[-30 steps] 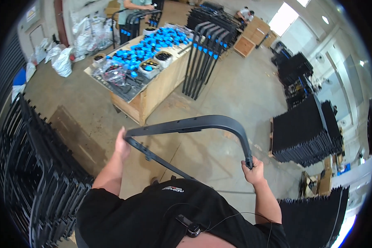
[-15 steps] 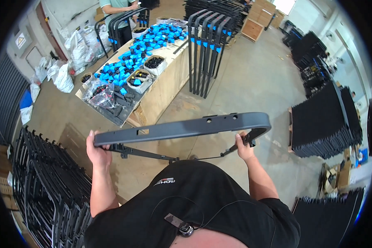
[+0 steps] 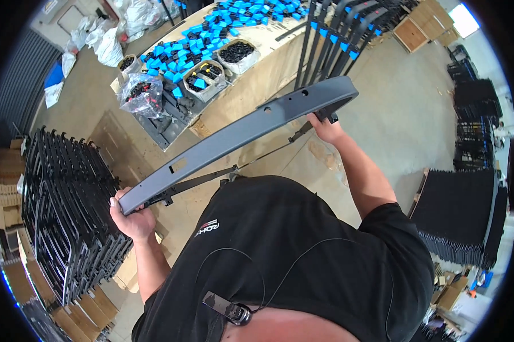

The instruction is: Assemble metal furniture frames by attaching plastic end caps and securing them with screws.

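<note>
Gripping a dark grey metal frame (image 3: 228, 139) in both hands, we have it slanting across mid-view, from between 8 and 9 o'clock up to 1, in front of our chest. Left hand (image 3: 136, 221), between 8 and 9: thumb and fingers closed on the near end. Right hand (image 3: 326, 130), at 2: fingers curled around the piece by the far bend.

Containers, on the wooden table (image 3: 280, 61) beyond the frame. Just short of 12 we note a pale tub (image 3: 247, 62), well filled with small black parts. Close by at 11, a second tub (image 3: 211, 91): black parts, some yellow, one blue piece on top. Between 10 and 11, a smaller round container (image 3: 133, 68) with dark bits, too small to make out. At 10, a clear plastic bag (image 3: 129, 106), red and black pieces showing through. Loose blue and black pieces (image 3: 191, 48) lie heaped behind the tubs.

Farther out, between 10 and 11, we see white sacks (image 3: 108, 52) on the floor; contents hidden. Between 1 and 2, a wooden box (image 3: 411, 34); we cannot tell what it holds. Between 8 and 9, a stack of black frames (image 3: 69, 205) near our left hand.
</note>
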Available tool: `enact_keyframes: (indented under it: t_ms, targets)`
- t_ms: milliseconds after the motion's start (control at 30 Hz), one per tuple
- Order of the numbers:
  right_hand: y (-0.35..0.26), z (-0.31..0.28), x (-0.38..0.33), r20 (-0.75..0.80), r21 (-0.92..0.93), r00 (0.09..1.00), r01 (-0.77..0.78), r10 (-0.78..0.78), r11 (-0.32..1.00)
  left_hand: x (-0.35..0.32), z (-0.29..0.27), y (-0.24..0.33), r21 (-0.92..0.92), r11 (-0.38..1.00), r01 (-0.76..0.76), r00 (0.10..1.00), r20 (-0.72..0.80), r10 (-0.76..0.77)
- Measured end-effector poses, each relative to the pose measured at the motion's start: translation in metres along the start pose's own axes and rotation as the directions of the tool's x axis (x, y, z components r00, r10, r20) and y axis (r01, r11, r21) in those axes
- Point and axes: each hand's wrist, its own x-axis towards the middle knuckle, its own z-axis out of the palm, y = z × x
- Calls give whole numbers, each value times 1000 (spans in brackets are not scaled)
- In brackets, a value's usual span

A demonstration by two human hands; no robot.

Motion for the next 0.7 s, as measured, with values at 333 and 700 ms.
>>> enact_keyframes:
  t_ms: [333,700]
  targets:
    - [131,37,137,399,-517,917,216,10,828,82,-1,-73,5,1000,-28,999,26,28]
    - [239,99,259,552,-336,786,516,-279,788,115,45,-142,73,991,-111,991,-65,116]
